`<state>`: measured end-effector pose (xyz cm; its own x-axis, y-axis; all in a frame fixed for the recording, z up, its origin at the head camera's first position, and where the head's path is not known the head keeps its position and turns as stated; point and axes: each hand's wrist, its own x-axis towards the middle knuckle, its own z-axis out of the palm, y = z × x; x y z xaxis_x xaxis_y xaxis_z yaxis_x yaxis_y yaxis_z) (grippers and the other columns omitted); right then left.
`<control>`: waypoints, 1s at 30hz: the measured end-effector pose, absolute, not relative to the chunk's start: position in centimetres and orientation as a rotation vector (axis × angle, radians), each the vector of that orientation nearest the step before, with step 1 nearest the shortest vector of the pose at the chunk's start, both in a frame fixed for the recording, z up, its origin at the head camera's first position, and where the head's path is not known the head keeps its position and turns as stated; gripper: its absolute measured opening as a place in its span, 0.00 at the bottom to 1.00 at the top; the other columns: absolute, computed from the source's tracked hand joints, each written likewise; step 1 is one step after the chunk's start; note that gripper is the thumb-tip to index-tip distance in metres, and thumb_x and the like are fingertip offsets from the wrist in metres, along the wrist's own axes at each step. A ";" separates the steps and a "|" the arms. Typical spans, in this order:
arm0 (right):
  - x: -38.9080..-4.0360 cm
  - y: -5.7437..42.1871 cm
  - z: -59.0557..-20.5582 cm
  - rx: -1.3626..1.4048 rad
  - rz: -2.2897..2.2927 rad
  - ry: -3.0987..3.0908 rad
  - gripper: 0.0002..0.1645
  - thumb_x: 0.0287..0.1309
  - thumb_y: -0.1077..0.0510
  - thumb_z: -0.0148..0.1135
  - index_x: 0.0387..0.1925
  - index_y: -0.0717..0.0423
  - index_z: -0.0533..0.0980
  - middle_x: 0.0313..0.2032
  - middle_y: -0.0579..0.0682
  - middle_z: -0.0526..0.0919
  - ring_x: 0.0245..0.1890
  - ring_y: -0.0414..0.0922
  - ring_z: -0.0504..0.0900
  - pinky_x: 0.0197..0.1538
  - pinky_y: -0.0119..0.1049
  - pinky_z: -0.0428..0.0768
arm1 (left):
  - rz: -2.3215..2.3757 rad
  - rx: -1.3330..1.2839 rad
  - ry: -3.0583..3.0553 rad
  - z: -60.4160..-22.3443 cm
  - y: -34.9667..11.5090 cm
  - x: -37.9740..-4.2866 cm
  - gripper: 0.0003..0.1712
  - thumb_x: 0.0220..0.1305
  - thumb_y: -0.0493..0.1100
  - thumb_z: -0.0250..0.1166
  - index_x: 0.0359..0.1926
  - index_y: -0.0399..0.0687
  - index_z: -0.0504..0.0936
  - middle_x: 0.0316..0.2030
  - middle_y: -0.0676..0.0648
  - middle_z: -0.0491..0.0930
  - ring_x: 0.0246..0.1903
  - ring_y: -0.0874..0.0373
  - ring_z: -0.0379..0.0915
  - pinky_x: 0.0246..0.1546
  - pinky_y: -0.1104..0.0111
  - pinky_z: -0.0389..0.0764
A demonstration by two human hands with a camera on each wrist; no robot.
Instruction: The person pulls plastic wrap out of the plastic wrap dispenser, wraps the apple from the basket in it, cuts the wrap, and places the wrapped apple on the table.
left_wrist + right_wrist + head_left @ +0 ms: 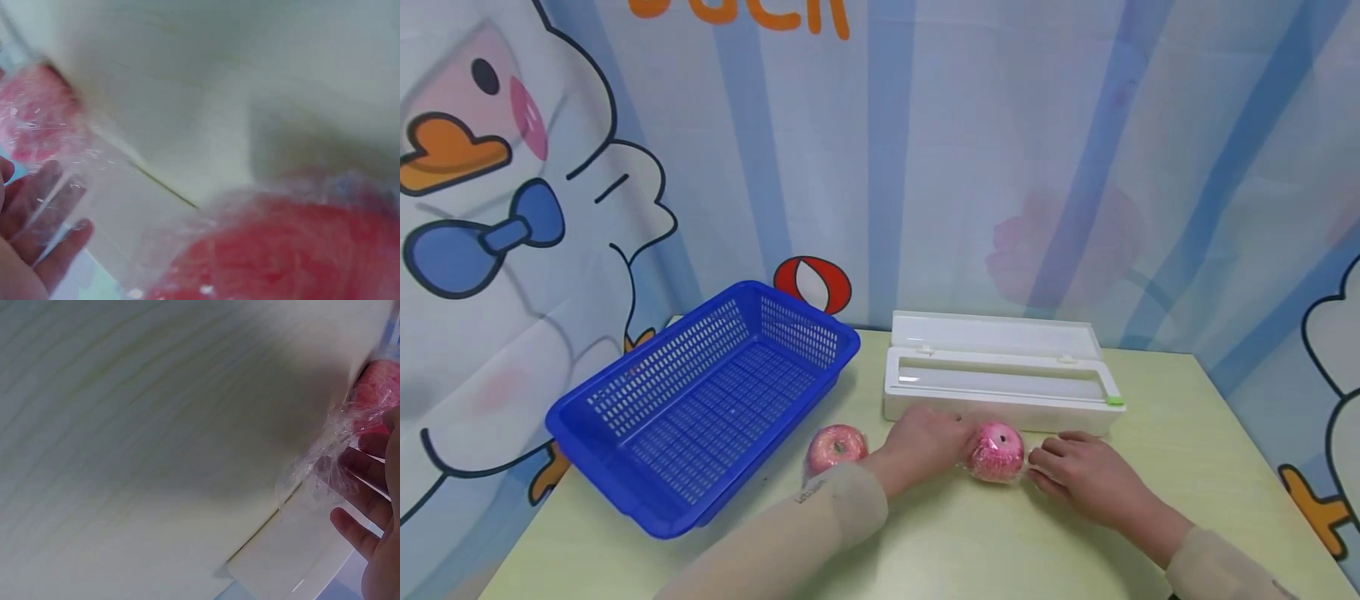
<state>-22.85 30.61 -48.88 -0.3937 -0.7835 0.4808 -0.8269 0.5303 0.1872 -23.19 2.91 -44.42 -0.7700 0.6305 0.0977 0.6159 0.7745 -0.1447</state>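
A pinkish-red apple (997,452) wrapped in clear cling film sits on the table between both hands. My left hand (928,442) is at its left side, with film stretched across its fingers in the left wrist view. On the other side, my right hand (1078,479) holds loose, bunched cling film (312,469) at its fingertips; the thumb is mostly hidden. A second film-wrapped apple (837,446) lies by the left forearm and looms large in the left wrist view. Right behind the hands stands a white cling film dispenser (1000,408), its lid (992,332) raised.
A blue plastic basket (700,417) with slotted sides stands at the left of the pale table (955,542). A green slider (1115,401) sits at the dispenser's right end. Behind the table hangs a duck-print curtain (940,167).
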 end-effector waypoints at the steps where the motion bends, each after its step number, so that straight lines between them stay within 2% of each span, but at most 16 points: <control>1: -22.7 30.5 -48.8 1.299 0.097 -2.267 0.28 0.85 0.42 0.46 0.38 0.51 0.85 0.32 0.44 0.84 0.31 0.44 0.83 0.45 0.49 0.87 | 0.113 -0.963 -2.832 -44.3 2.8 -23.1 0.13 0.81 0.56 0.60 0.50 0.57 0.85 0.25 0.57 0.78 0.24 0.62 0.70 0.29 0.71 0.74; 4: -22.4 30.4 -48.6 1.268 0.055 -2.327 0.13 0.75 0.47 0.64 0.39 0.50 0.86 0.33 0.44 0.85 0.34 0.45 0.84 0.47 0.50 0.87 | -0.027 -0.872 -2.856 -43.8 2.5 -22.7 0.18 0.80 0.62 0.58 0.49 0.57 0.86 0.25 0.57 0.78 0.25 0.61 0.72 0.28 0.70 0.73; 7: -22.1 30.2 -48.3 1.226 0.012 -2.394 0.10 0.64 0.49 0.73 0.40 0.50 0.87 0.35 0.44 0.86 0.36 0.45 0.86 0.49 0.51 0.87 | 0.054 -0.878 -2.845 -43.4 2.4 -22.4 0.23 0.78 0.67 0.59 0.55 0.58 0.84 0.37 0.56 0.85 0.35 0.61 0.80 0.33 0.71 0.79; 9: -22.0 30.1 -48.2 1.196 -0.013 -2.433 0.11 0.63 0.47 0.74 0.40 0.49 0.87 0.35 0.43 0.87 0.37 0.45 0.87 0.51 0.51 0.87 | 0.127 -0.904 -2.838 -43.2 2.7 -22.3 0.29 0.75 0.71 0.59 0.61 0.59 0.82 0.48 0.55 0.86 0.45 0.60 0.83 0.40 0.70 0.84; 11: -21.9 30.0 -48.2 1.172 -0.032 -2.468 0.11 0.63 0.46 0.74 0.40 0.48 0.87 0.35 0.43 0.87 0.38 0.44 0.87 0.52 0.50 0.87 | 0.166 -0.925 -2.844 -43.2 3.1 -22.3 0.37 0.71 0.75 0.59 0.67 0.59 0.79 0.57 0.55 0.84 0.54 0.60 0.83 0.48 0.68 0.85; 14: -21.8 29.8 -48.1 1.146 -0.049 -2.513 0.11 0.64 0.46 0.73 0.40 0.47 0.87 0.35 0.42 0.87 0.38 0.44 0.87 0.52 0.50 0.87 | 0.143 -0.937 -2.872 -43.7 4.0 -22.4 0.44 0.67 0.79 0.61 0.69 0.56 0.76 0.61 0.54 0.82 0.60 0.59 0.80 0.56 0.66 0.84; 17: -21.7 29.8 -48.0 1.132 -0.054 -2.539 0.11 0.65 0.45 0.73 0.40 0.47 0.87 0.35 0.42 0.86 0.38 0.44 0.86 0.53 0.51 0.87 | 0.105 -0.927 -2.892 -44.3 4.7 -22.6 0.46 0.65 0.80 0.62 0.69 0.54 0.75 0.61 0.54 0.81 0.62 0.59 0.78 0.60 0.65 0.82; 22: -21.6 29.9 -48.3 1.119 -0.045 -2.541 0.12 0.64 0.46 0.74 0.41 0.48 0.87 0.35 0.42 0.86 0.37 0.43 0.86 0.53 0.51 0.87 | 0.066 -0.902 -2.887 -45.2 5.4 -22.9 0.47 0.62 0.81 0.63 0.67 0.54 0.75 0.59 0.54 0.81 0.61 0.59 0.77 0.59 0.66 0.81; 26: -21.5 30.0 -48.4 1.115 -0.032 -2.527 0.12 0.62 0.46 0.75 0.41 0.48 0.87 0.35 0.42 0.86 0.37 0.43 0.86 0.53 0.51 0.87 | -0.004 -0.893 -2.897 -45.8 5.6 -23.1 0.45 0.63 0.78 0.67 0.67 0.54 0.75 0.64 0.54 0.79 0.64 0.59 0.75 0.65 0.65 0.78; 30: -21.5 30.1 -48.5 1.114 -0.011 -2.498 0.12 0.64 0.45 0.74 0.40 0.48 0.87 0.35 0.42 0.86 0.37 0.43 0.87 0.52 0.50 0.87 | -0.124 -0.883 -2.906 -46.1 5.4 -23.0 0.43 0.63 0.73 0.71 0.68 0.53 0.75 0.66 0.53 0.78 0.66 0.58 0.74 0.66 0.65 0.77</control>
<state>-21.45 30.06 -48.48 -0.6004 -0.7154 0.3573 -0.7121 0.6816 0.1681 -23.02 5.36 -46.11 -0.8264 0.5500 0.1205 0.5582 0.8283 0.0481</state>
